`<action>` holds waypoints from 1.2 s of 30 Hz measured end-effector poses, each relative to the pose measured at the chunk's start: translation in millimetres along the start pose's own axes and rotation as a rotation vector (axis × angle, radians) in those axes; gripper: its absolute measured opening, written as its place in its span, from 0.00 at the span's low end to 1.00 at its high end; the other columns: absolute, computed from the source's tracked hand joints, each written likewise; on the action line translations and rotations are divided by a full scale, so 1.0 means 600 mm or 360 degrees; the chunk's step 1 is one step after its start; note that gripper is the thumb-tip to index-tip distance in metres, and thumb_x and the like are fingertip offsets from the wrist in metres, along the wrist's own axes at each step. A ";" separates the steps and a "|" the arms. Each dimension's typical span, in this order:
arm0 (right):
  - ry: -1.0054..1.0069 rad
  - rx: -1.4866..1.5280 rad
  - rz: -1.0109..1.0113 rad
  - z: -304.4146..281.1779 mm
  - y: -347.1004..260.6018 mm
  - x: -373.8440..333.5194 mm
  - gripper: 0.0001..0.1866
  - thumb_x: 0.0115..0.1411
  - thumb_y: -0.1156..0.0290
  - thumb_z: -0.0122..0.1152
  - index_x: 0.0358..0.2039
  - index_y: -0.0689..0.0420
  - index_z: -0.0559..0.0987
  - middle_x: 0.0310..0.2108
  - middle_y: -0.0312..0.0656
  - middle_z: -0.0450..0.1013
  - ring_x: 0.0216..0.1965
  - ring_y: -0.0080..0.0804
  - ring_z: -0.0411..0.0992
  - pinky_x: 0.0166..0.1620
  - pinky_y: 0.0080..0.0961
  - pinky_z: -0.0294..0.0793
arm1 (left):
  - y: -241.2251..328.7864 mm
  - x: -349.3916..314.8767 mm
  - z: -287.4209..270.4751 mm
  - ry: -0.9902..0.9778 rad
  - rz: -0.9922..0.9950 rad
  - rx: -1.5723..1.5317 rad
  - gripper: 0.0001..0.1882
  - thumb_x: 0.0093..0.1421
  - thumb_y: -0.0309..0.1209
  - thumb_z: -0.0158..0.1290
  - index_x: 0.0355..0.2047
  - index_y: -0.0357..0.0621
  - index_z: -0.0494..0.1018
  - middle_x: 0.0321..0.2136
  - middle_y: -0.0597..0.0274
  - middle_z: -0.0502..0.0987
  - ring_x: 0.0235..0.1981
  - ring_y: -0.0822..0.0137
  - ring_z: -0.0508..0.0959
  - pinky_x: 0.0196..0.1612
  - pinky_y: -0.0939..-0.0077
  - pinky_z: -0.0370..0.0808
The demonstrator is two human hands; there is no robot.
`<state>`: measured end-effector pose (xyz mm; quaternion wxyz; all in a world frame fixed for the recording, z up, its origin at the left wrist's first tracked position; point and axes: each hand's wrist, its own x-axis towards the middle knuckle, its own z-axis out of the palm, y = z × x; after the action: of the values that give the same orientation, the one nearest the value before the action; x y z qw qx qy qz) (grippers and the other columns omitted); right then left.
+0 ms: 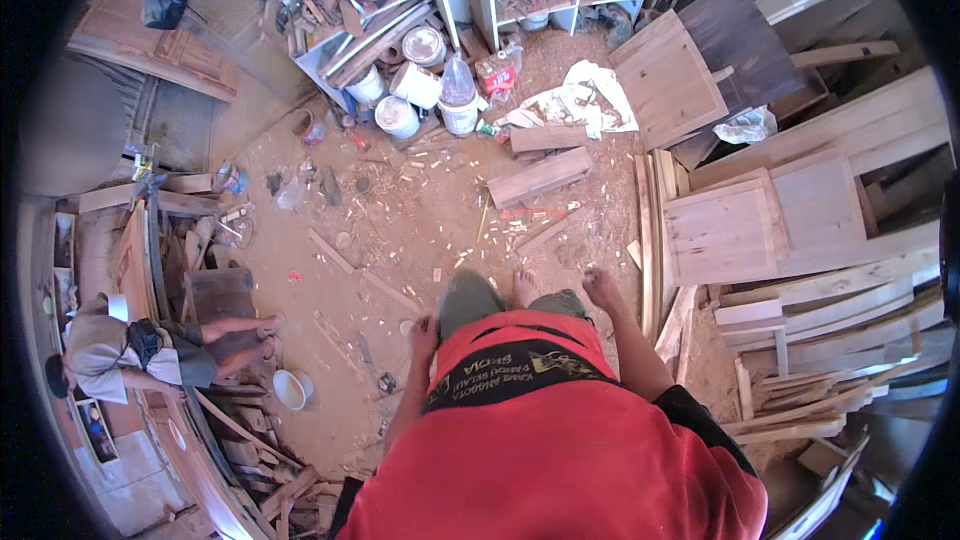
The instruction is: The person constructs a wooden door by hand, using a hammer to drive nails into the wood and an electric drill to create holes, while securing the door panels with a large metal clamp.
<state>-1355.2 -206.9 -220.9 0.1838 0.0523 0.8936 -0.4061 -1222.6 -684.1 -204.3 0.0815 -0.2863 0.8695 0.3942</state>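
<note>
My left hand [425, 333] hangs beside my left thigh with its fingers loosely extended, and I see nothing in it. Farther forward on the other side, my right hand [600, 286] hangs next to my knee, also without a visible object. Its fingers are loose and slightly bent. Both are apart from the things around them. A thin wood strip [391, 291] lies on the floor ahead of my left hand. Closest to my right hand are long upright boards [650, 250] and a short stick [548, 231] on the floor.
Wood chips litter the brown floor [390, 220]. Ahead are a plank box [540, 177], a white cloth [585, 100], buckets [397, 117] and a cluttered shelf [535, 0]. Panels [720, 230] and stacked lumber [830, 320] line the right. A person [140, 345] sits at left near a white bucket [292, 390].
</note>
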 end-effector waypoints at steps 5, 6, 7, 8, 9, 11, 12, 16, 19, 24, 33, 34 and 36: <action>0.0242 0.0194 0.0044 -0.142 -0.225 0.147 0.19 0.59 0.66 0.60 0.50 0.60 0.79 0.34 0.53 0.78 0.37 0.43 0.78 0.43 0.35 0.76 | 0.217 0.255 -0.002 -0.0227 -0.0016 -0.0113 0.21 0.65 0.44 0.50 0.41 0.38 0.80 0.36 0.45 0.82 0.39 0.51 0.82 0.45 0.62 0.75; 0.0253 0.0195 0.0061 -0.147 -0.230 0.169 0.19 0.59 0.66 0.60 0.50 0.60 0.79 0.34 0.53 0.78 0.37 0.43 0.78 0.43 0.35 0.76 | 0.266 0.319 0.001 -0.0302 0.0060 -0.0126 0.21 0.65 0.44 0.50 0.40 0.38 0.80 0.36 0.45 0.82 0.40 0.50 0.82 0.46 0.62 0.75; 0.0361 0.0244 0.0127 -0.147 -0.225 0.180 0.19 0.59 0.66 0.60 0.50 0.60 0.79 0.36 0.54 0.78 0.39 0.45 0.78 0.44 0.36 0.76 | 0.319 0.378 0.004 -0.0242 0.0181 -0.0006 0.20 0.65 0.43 0.50 0.41 0.38 0.80 0.36 0.45 0.82 0.41 0.51 0.82 0.46 0.62 0.75; 0.0467 0.0301 0.0190 -0.140 -0.212 0.190 0.19 0.60 0.65 0.60 0.50 0.59 0.79 0.38 0.54 0.79 0.40 0.46 0.78 0.45 0.37 0.76 | 0.376 0.440 0.006 -0.0174 0.0304 0.0121 0.19 0.65 0.42 0.51 0.41 0.37 0.79 0.36 0.45 0.82 0.42 0.52 0.81 0.47 0.63 0.75; 0.0579 0.0133 0.0204 -0.108 -0.142 0.195 0.19 0.60 0.64 0.60 0.49 0.59 0.79 0.39 0.55 0.78 0.42 0.48 0.78 0.47 0.39 0.76 | 0.430 0.509 0.021 -0.0130 0.0399 -0.0024 0.18 0.64 0.41 0.53 0.43 0.38 0.78 0.37 0.45 0.82 0.44 0.53 0.81 0.47 0.63 0.76; 0.0491 0.0079 0.0609 -0.038 -0.076 0.167 0.19 0.60 0.61 0.59 0.47 0.59 0.80 0.42 0.55 0.78 0.45 0.52 0.76 0.50 0.44 0.74 | 0.505 0.650 0.039 -0.0102 0.0479 -0.0133 0.17 0.63 0.39 0.55 0.44 0.38 0.77 0.38 0.45 0.81 0.46 0.53 0.81 0.47 0.63 0.76; 0.0407 -0.0434 0.0631 0.021 0.022 0.119 0.17 0.58 0.61 0.59 0.43 0.58 0.81 0.44 0.55 0.77 0.45 0.50 0.76 0.50 0.44 0.74 | 0.566 0.721 0.065 -0.0218 0.0544 -0.0156 0.17 0.63 0.38 0.56 0.45 0.38 0.77 0.38 0.46 0.82 0.45 0.53 0.81 0.48 0.64 0.76; -0.0065 0.0086 0.1593 0.136 -0.024 -0.027 0.14 0.54 0.58 0.61 0.34 0.52 0.84 0.33 0.51 0.80 0.37 0.45 0.80 0.41 0.42 0.78 | 0.672 1.022 0.117 -0.0407 0.0626 0.0089 0.15 0.62 0.37 0.57 0.44 0.41 0.78 0.39 0.48 0.82 0.43 0.53 0.82 0.47 0.65 0.77; -0.0056 0.0120 0.1546 0.162 -0.191 -0.065 0.15 0.55 0.63 0.62 0.39 0.60 0.82 0.28 0.53 0.80 0.32 0.46 0.80 0.35 0.40 0.79 | 0.691 1.249 0.201 -0.0517 0.0640 0.0368 0.13 0.62 0.36 0.57 0.42 0.41 0.79 0.38 0.49 0.83 0.41 0.53 0.83 0.45 0.64 0.78; -0.0267 0.0513 0.2094 0.151 -0.402 0.031 0.19 0.55 0.60 0.65 0.44 0.56 0.83 0.38 0.51 0.81 0.41 0.42 0.80 0.46 0.40 0.78 | 0.653 1.552 0.351 -0.0325 0.0421 0.0150 0.20 0.59 0.36 0.61 0.48 0.38 0.74 0.45 0.51 0.79 0.44 0.56 0.79 0.52 0.66 0.73; -0.0117 0.0423 0.2110 0.204 -0.436 0.178 0.14 0.60 0.62 0.57 0.40 0.57 0.81 0.29 0.53 0.78 0.32 0.45 0.79 0.38 0.40 0.78 | 0.602 1.652 0.553 -0.1088 -0.0658 -0.0208 0.26 0.58 0.46 0.63 0.53 0.54 0.69 0.45 0.67 0.72 0.42 0.67 0.73 0.41 0.70 0.71; 0.0137 0.0669 0.2035 0.187 -0.426 0.259 0.16 0.59 0.61 0.59 0.42 0.59 0.80 0.30 0.55 0.78 0.33 0.48 0.79 0.38 0.41 0.78 | 0.621 1.697 0.514 -0.1050 -0.0614 -0.0274 0.20 0.60 0.44 0.61 0.48 0.53 0.72 0.41 0.70 0.75 0.38 0.68 0.74 0.38 0.70 0.72; 0.0261 0.0790 0.1775 0.163 -0.413 0.333 0.18 0.60 0.62 0.61 0.47 0.58 0.79 0.32 0.54 0.78 0.34 0.47 0.79 0.38 0.40 0.77 | 0.663 1.717 0.477 -0.0778 0.0132 0.0184 0.17 0.63 0.43 0.57 0.31 0.39 0.78 0.22 0.57 0.77 0.24 0.60 0.77 0.30 0.59 0.73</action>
<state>-1572.6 -455.7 -179.3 0.2816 0.5841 0.6216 -0.4395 -2317.6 -712.1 -522.5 0.2892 -0.1414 0.8562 0.4042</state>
